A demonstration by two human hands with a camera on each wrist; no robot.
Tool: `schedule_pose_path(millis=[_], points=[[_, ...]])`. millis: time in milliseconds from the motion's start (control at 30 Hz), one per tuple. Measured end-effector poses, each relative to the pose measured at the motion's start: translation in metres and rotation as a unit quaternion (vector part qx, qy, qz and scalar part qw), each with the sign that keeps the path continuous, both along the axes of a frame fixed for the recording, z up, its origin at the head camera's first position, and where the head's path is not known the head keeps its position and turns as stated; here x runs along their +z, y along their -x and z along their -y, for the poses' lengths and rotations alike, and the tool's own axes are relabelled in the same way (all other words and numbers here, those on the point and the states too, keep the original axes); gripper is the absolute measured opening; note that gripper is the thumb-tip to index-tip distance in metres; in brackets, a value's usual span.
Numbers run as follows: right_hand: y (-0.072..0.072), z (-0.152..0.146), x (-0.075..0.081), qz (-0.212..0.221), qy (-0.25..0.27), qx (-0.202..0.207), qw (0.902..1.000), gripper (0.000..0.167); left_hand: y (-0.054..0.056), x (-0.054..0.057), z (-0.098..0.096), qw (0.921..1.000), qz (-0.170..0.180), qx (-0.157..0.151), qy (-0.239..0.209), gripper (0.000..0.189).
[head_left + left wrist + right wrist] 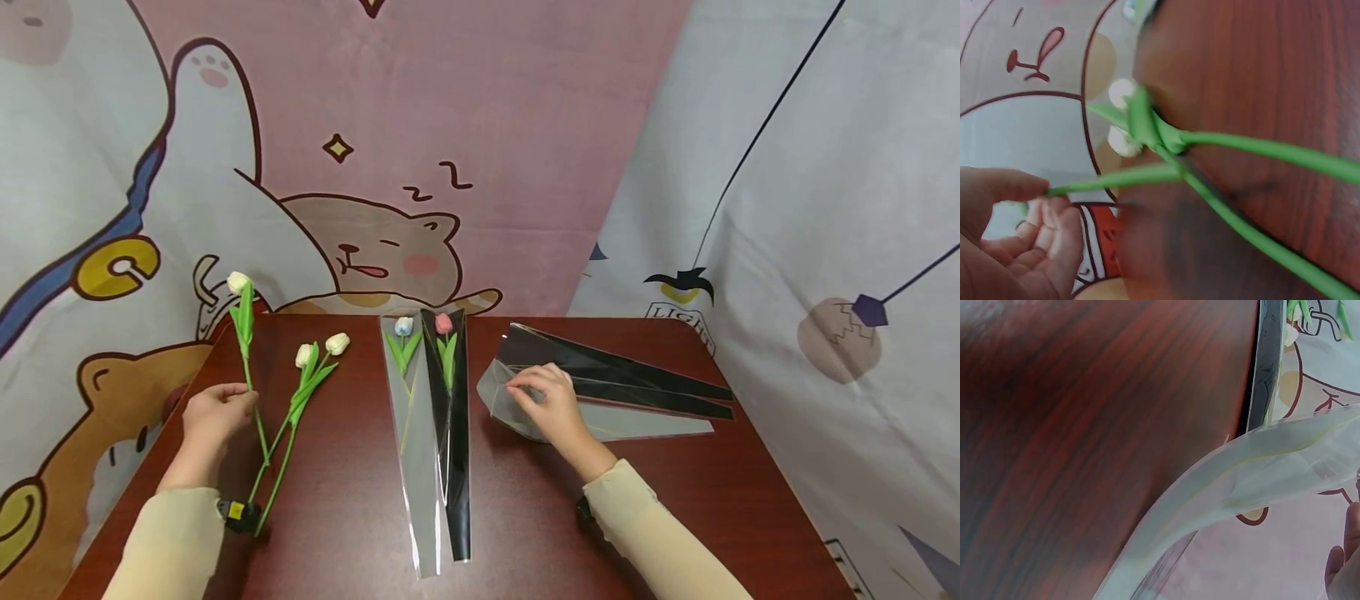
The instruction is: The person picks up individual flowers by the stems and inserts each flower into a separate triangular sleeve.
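Note:
My left hand (217,418) pinches the green stem of a white artificial tulip (238,283), held upright at the left. In the left wrist view, thumb and fingers meet on that stem (1116,180). Two more white tulips (303,357) lie beside it on the table, their stems crossing near my wrist. On the right, my right hand (553,406) pinches the wide end of a translucent white flower sleeve (645,420). That sleeve (1210,481) bows upward in the right wrist view, where only part of the hand shows at the edge.
Mid-table, a translucent sleeve (422,500) holds a blue-and-white tulip (403,326); the black sleeve (461,492) alongside holds a pink tulip (444,323). Black sleeves (637,358) lie behind the right hand. A cartoon-printed cloth (525,167) hangs past the table's far edge (585,317).

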State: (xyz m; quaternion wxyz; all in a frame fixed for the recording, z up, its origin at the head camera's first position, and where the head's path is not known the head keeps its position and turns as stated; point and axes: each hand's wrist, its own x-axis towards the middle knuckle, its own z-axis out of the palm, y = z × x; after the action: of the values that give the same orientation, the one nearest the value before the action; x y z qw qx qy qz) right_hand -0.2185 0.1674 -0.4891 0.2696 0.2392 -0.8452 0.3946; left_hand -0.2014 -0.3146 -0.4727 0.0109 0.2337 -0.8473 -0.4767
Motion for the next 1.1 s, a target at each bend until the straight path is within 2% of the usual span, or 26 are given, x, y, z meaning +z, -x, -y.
schedule_pose_path(millis=[167, 233, 300, 367, 433, 533, 700, 833, 900, 1100], points=[[0.0, 0.001, 0.001, -0.01, -0.011, -0.004, 0.9999, 0.008, -0.001, 0.015, -0.015, 0.9961, -0.063, 0.03, -0.054, 0.035], [-0.001, 0.001, 0.001, -0.011, -0.011, -0.004, 0.9999, 0.008, -0.001, 0.02, -0.023, 0.9904, -0.09, 0.03, -0.101, 0.026], [-0.001, 0.002, 0.002, -0.01, -0.013, -0.005, 0.9999, 0.008, -0.002, 0.026, -0.031, 0.9801, -0.116, 0.03, -0.158, 0.019], [-0.001, 0.001, 0.003, -0.009, -0.016, -0.008, 0.9998, 0.006, -0.003, 0.03, -0.039, 0.9655, -0.145, 0.029, -0.214, 0.016], [-0.002, 0.002, 0.003, -0.011, -0.018, -0.011, 0.9997, 0.006, -0.003, 0.033, -0.047, 0.9525, -0.169, 0.037, -0.251, 0.014], [-0.002, 0.003, 0.004, -0.012, -0.023, -0.014, 0.9996, 0.006, -0.004, 0.034, -0.059, 0.9466, -0.189, 0.051, -0.257, 0.012], [-0.003, 0.005, 0.004, -0.017, -0.033, -0.017, 0.9992, 0.006, -0.002, 0.031, -0.073, 0.9418, -0.207, 0.074, -0.254, 0.011], [-0.003, 0.005, 0.004, -0.023, -0.032, -0.018, 0.999, 0.007, 0.0, 0.028, -0.084, 0.937, -0.225, 0.078, -0.255, 0.012], [-0.003, 0.005, 0.004, -0.025, -0.032, -0.019, 0.999, 0.007, 0.001, 0.027, -0.089, 0.936, -0.228, 0.073, -0.258, 0.012], [-0.003, 0.005, 0.003, -0.027, -0.033, -0.018, 0.9989, 0.006, -0.001, 0.027, -0.103, 0.9425, -0.224, 0.033, -0.245, 0.016]])
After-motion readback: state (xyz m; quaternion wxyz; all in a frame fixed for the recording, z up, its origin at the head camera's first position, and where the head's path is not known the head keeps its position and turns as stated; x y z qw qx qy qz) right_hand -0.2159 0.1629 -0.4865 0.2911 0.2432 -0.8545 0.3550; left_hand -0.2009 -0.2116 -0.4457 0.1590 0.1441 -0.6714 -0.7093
